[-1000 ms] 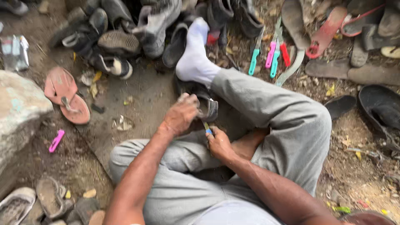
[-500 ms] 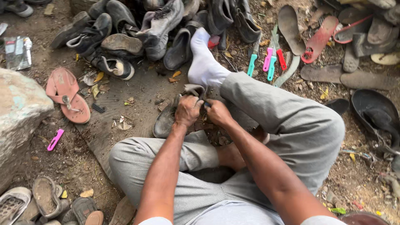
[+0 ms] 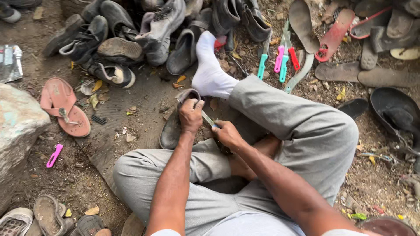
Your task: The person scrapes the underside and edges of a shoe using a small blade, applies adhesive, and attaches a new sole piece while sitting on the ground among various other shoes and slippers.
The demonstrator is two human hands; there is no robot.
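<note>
Lowered since the earlier frame, the dark shoe [image 3: 175, 124] is gripped by the left hand [image 3: 191, 116]; beside it, a thin blade [image 3: 208, 119] is held by the right hand [image 3: 227, 133], work unfinished.

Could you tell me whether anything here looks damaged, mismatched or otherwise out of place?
Yes. The person wears a white sock on one foot while the other foot is bare. A detached red sole lies among worn soles at the upper right, and a lone pink sandal lies apart beside the rock.
</note>
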